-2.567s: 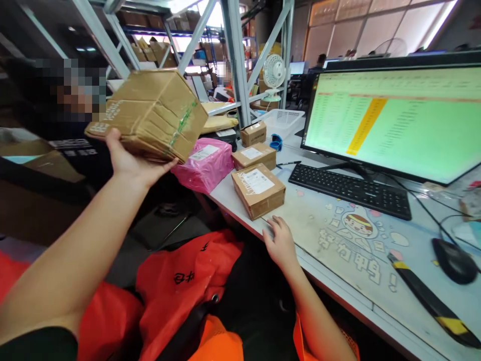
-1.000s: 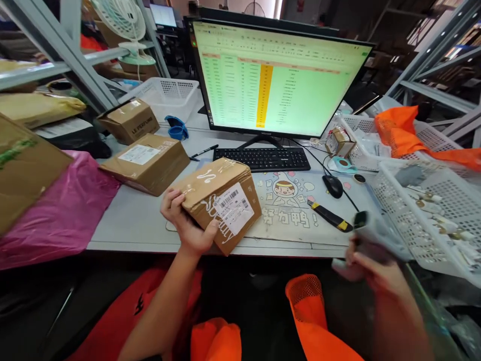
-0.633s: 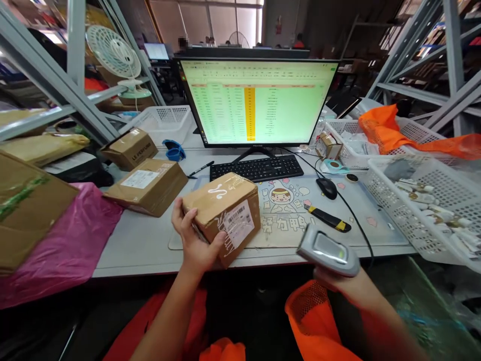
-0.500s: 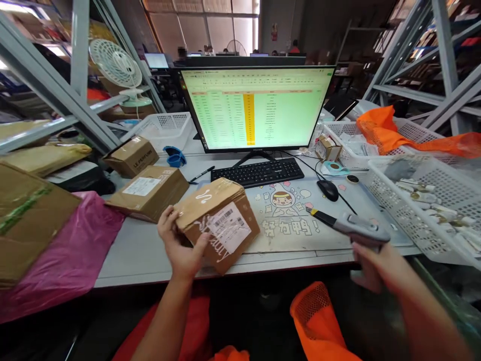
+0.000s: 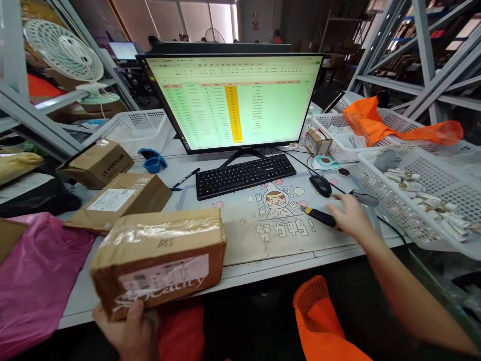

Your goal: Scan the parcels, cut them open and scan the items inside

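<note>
In the head view, your left hand (image 5: 130,328) grasps the carton (image 5: 158,260) by its lower-left corner over the desk's (image 5: 270,263) near edge, 1 label (image 5: 165,272) facing you, seemingly kept readable. Your right hand (image 5: 349,215) reaches to the utility knife's (image 5: 319,215) handle; whether it grips cannot be told. Versus 0.5 seconds ago, the scanner (image 5: 364,198) is out of your right hand, apparently resting beside it; the carton is farther left.

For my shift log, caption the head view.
Left hand holding a taped cardboard box, right hand near the utility knife.
</note>
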A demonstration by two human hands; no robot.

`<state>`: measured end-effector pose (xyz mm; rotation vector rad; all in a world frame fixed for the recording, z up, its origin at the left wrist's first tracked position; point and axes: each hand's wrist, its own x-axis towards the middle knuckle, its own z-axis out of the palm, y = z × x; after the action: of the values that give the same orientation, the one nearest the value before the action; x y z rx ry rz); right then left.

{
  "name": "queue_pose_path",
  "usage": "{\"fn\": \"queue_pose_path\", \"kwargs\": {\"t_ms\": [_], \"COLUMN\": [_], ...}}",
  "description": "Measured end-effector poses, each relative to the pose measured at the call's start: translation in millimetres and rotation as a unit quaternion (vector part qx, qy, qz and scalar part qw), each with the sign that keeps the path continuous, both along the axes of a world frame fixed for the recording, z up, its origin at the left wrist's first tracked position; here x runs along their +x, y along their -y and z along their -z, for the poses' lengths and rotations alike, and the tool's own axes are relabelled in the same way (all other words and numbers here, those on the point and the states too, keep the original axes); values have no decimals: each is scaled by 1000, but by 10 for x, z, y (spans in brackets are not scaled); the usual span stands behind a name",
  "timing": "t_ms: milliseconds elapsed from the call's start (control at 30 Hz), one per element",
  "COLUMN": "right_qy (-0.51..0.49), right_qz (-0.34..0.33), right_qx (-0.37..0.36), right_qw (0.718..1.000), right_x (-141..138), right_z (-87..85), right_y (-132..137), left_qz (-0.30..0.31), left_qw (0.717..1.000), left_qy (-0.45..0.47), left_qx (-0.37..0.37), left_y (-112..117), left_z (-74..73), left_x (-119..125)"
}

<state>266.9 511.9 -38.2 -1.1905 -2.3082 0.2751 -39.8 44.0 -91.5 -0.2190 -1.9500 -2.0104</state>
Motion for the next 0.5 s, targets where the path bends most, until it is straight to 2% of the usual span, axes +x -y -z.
{"fn": "queue_pose_path", "kwargs": {"t_ms": [67, 100, 200, 267, 367, 433, 500], "right_qy": [52, 89, 111, 118, 125, 131, 142], "right_qz": [-144, -183, -192, -179, -160, -151, -146], "right_qx": [-37, -30, -3, 9, 24, 30, 29], "right_qw": [987, 979, 975, 977, 979, 979, 979], "right_x": [-696, -1037, -1817, -2076, -2221, -2278, -2318], "right_z": [-88, -121, -156, -138, -96, -98, -142], "right_y": [144, 161, 69, -17, -82, -87, -72], "left_qz": [-19, -16, 3, 15, 17, 19, 50], "left_qw": [998, 995, 990, 989, 989, 988, 983], "left_qy": [42, 61, 101, 109, 90, 46, -37], "left_qx": [-49, -76, -102, -97, -115, -149, -173], "left_y": [147, 183, 193, 193, 246, 279, 245], "left_z": [43, 51, 59, 71, 87, 85, 81], "left_x": [85, 122, 194, 201, 137, 46, -81]}}
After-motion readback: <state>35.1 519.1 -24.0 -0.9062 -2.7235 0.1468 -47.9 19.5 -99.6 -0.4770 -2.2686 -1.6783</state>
